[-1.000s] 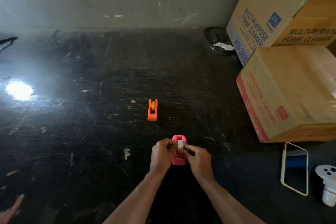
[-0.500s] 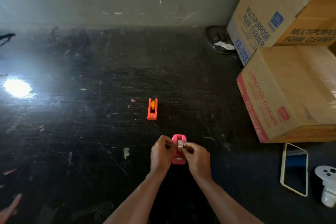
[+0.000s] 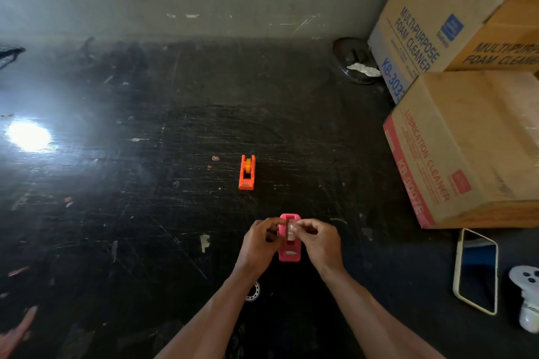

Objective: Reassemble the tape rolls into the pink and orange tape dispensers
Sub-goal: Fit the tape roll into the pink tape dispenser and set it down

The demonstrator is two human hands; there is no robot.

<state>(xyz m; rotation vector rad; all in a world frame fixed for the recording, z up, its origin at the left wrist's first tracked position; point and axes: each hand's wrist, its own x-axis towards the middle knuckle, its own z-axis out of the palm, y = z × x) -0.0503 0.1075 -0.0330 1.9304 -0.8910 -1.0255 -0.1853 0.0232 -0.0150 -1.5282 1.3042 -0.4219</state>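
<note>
Two bare hands are working at the pink dispenser (image 3: pixel 288 251), which is sitting on the dark, scratched surface (image 3: pixel 145 213). The left hand (image 3: pixel 258 245) is touching the left side of the pink dispenser, with its fingers curled in and its fingertips pressing toward the top. The right hand (image 3: pixel 318 237) is on the right side, and its grip is pinching the small pale tape roll (image 3: pixel 290 232) between thumb and fingertips. The tape roll is sitting in the slot of the pink dispenser, right between the two hands. I cannot tell if the left fingers are touching the roll or only the pink side wall. The front end of the pink dispenser is poking out below the hands, toward the person.

The orange dispenser (image 3: pixel 247 172) is standing well beyond the pink dispenser and a bit to the left. A yellow-orange roll (image 3: pixel 248 165) is sitting inside it. No hand is near it.

A small ring (image 3: pixel 253 292) is lying close to the pink dispenser, partly hiding under the left arm. Far to the right of the pink dispenser, cardboard boxes (image 3: pixel 466 148) are stacking up by the wall. A phone (image 3: pixel 476 271) is lying to the right too, and a white gadget (image 3: pixel 528 297) is lying just past it.
</note>
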